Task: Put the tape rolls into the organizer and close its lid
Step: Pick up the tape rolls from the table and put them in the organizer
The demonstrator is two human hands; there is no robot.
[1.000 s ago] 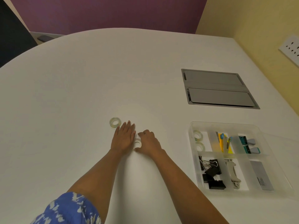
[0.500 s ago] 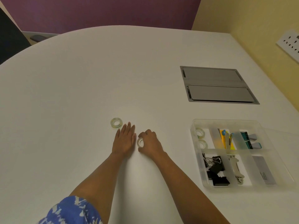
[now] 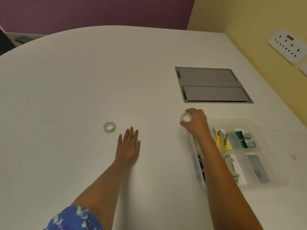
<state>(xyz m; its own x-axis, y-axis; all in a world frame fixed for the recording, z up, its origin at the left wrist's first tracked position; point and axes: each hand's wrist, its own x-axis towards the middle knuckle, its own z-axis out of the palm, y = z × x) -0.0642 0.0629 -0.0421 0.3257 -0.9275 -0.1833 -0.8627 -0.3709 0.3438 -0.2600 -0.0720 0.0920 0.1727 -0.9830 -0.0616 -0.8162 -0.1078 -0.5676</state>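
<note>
My right hand [image 3: 196, 122] holds a small clear tape roll [image 3: 186, 117] pinched in its fingers, just above the near-left corner of the clear plastic organizer [image 3: 259, 130]. The organizer lies open on the white table at the right; my right arm hides its left compartments. Its clear lid [image 3: 285, 135] lies flat to the right. A second clear tape roll [image 3: 109, 127] lies on the table to the left. My left hand [image 3: 128, 145] rests flat on the table, fingers spread, a little right of and below that roll, not touching it.
The organizer holds yellow and blue items [image 3: 221, 138], teal clips [image 3: 244, 139], a grey card [image 3: 258, 168] and black binder clips [image 3: 201, 161]. A grey cable hatch [image 3: 211, 85] is set in the table behind it. A socket panel [image 3: 288, 45] is on the yellow wall.
My right hand lifted the tape roll from beside my left hand and carried it right to the organizer's corner. My left hand stayed flat on the table.
</note>
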